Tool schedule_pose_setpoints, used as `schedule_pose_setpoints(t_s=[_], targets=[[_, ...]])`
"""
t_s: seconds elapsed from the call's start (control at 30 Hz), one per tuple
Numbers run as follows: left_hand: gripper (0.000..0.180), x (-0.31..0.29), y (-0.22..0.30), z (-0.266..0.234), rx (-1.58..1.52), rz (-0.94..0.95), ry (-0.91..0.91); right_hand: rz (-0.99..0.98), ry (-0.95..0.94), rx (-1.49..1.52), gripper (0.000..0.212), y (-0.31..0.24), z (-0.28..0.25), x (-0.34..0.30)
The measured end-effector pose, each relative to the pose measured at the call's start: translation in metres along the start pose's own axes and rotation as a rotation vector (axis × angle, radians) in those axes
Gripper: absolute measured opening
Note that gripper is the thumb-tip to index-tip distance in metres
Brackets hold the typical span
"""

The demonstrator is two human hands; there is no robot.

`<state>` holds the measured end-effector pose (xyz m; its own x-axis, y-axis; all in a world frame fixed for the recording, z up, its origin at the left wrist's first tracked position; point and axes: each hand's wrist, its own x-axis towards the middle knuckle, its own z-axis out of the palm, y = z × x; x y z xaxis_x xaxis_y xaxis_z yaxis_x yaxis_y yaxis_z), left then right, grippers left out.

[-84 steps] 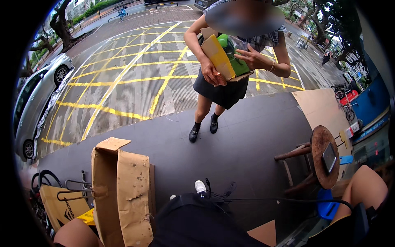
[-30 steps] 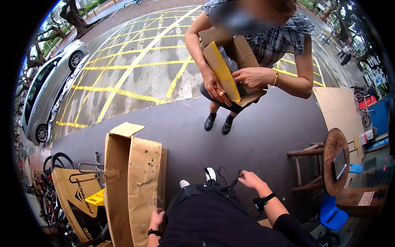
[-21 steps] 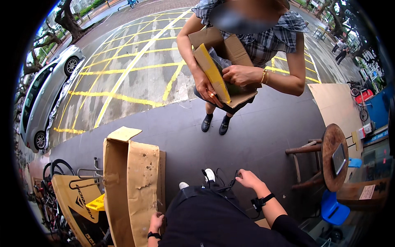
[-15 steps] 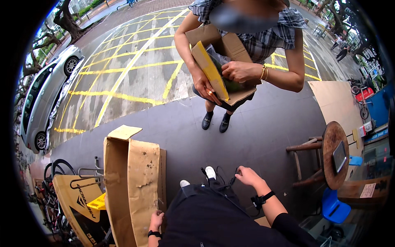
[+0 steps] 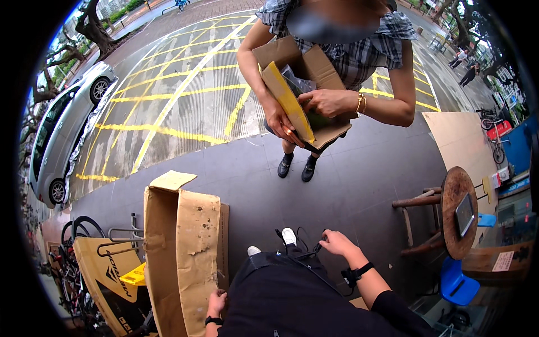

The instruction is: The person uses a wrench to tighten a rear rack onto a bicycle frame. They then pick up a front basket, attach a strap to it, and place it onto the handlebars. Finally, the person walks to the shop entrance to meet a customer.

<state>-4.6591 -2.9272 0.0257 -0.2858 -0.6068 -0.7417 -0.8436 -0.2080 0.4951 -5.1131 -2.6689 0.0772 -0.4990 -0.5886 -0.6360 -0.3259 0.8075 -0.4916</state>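
Note:
At the lower left my left hand (image 5: 217,302) has its fingers curled at the right edge of a tall, worn cardboard box (image 5: 197,247), which stands upright with its open side facing left. My right hand (image 5: 337,242) is closed around a thin black cable (image 5: 321,238) in front of my dark trousers. More of this cable dangles in loops near my white shoes (image 5: 288,236). Across from me a person in a checked top holds a smaller open cardboard box (image 5: 287,101) with yellow tape. One hand of that person (image 5: 328,103) reaches inside, beside a clear plastic bag (image 5: 297,81).
To the right stand a round wooden stool (image 5: 459,210) bearing a tablet-like device (image 5: 464,215) and a blue plastic seat (image 5: 459,282). A flat bicycle carton (image 5: 106,269) and bicycles (image 5: 67,281) crowd the left. A silver car (image 5: 70,126) is parked beyond.
The other person's hand has shifted slightly left and lower in the small box. My hands keep their places and holds; the whole view has moved slightly.

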Motion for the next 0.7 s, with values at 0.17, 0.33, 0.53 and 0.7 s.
schedule_pose_setpoints(t_s=[0.17, 0.33, 0.53, 0.7], targets=[[0.025, -0.001, -0.001, 0.001, -0.053, -0.013, -0.005, -0.066, 0.081, -0.01, 0.034, 0.003, 0.004, 0.001], [0.024, 0.0, 0.003, 0.001, -0.057, -0.036, -0.013, -0.099, 0.104, -0.018, 0.033, 0.007, 0.007, 0.005], [0.025, 0.007, -0.007, -0.001, -0.058, -0.03, 0.001, -0.095, 0.106, -0.019, 0.034, 0.0, 0.005, 0.005], [0.025, 0.012, -0.007, -0.001, -0.039, -0.002, 0.005, -0.097, 0.114, -0.023, 0.034, 0.005, 0.007, 0.009]])
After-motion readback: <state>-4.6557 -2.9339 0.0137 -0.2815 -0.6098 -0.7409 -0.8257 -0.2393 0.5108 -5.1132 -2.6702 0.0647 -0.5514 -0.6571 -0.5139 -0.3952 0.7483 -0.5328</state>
